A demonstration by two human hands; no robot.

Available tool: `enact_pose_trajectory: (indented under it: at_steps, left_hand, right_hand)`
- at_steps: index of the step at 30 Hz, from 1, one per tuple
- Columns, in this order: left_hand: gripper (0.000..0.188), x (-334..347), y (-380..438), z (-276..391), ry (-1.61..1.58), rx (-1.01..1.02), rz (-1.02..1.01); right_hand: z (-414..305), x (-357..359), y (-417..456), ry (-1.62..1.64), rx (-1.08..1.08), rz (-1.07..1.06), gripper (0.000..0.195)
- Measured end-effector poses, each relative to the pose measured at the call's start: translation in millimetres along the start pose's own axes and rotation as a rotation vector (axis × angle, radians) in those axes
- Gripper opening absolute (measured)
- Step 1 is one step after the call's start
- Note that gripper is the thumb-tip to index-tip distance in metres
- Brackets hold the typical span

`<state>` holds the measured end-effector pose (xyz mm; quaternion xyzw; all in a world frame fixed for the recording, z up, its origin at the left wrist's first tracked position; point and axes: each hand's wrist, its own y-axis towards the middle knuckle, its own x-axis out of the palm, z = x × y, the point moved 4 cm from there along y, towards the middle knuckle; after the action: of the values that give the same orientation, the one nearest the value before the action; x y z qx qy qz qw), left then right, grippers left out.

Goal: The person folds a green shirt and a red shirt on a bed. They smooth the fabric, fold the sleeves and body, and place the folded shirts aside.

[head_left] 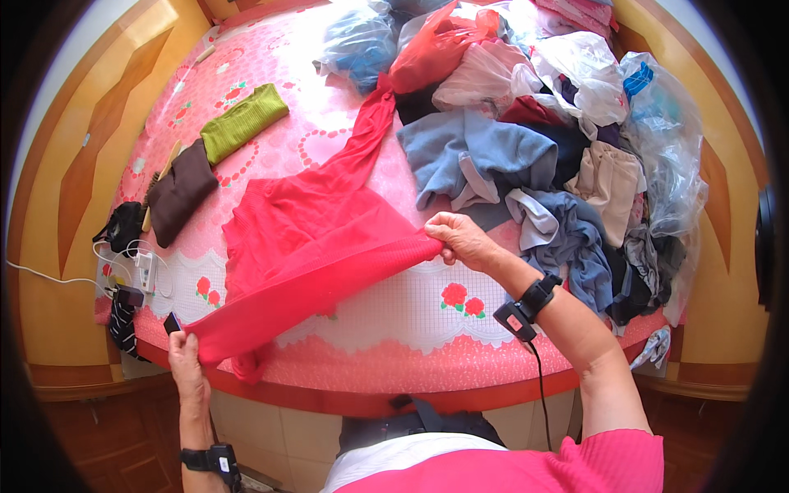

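A red knitted garment [308,234] lies on the bed, one sleeve stretched towards the plastic bags and another partly hanging at the bed's front edge. My left hand [187,354] pinches its near left end at the edge of the bed. With my right hand [456,237] I grip the other end of the same side, near the bed's middle. Between both hands this strip of fabric is pulled fairly straight. Black devices are strapped to both my wrists, the right one with a cable. A folded green garment [243,123] and a folded dark brown garment [182,194] lie to the left.
On the right are a blue-grey garment [481,154], beige trousers [607,185] and other heaped clothes. Several plastic bags, including a red one [437,49], stand behind. A brush [157,185], a white power strip [145,271] with cables and a black item [123,227] lie left.
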<state>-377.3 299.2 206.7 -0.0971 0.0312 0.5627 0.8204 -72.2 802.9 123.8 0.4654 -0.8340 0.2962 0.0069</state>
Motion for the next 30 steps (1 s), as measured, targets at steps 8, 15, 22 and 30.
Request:
enact_pose_trajectory:
  at_steps: [8, 15, 22, 30]
  left_hand:
    - [0.014, 39, -22, -182, 0.320, -0.233, -0.065]
    - [0.016, 42, -25, -197, 0.440, -0.241, -0.128]
    - [0.018, 43, -22, -198, 0.565, -0.195, -0.117]
    - [0.019, 48, -26, -190, 0.583, -0.198, -0.110]
  right_hand:
    - [114, -13, 7, -0.177, 0.047, 0.484, 0.016]
    - [100, 0, -34, -0.560, -0.423, 0.583, 0.008]
    - [103, 47, -11, -0.962, -0.555, 0.470, 0.015]
    - [114, 44, 12, -1.357, -0.469, 0.451, 0.008]
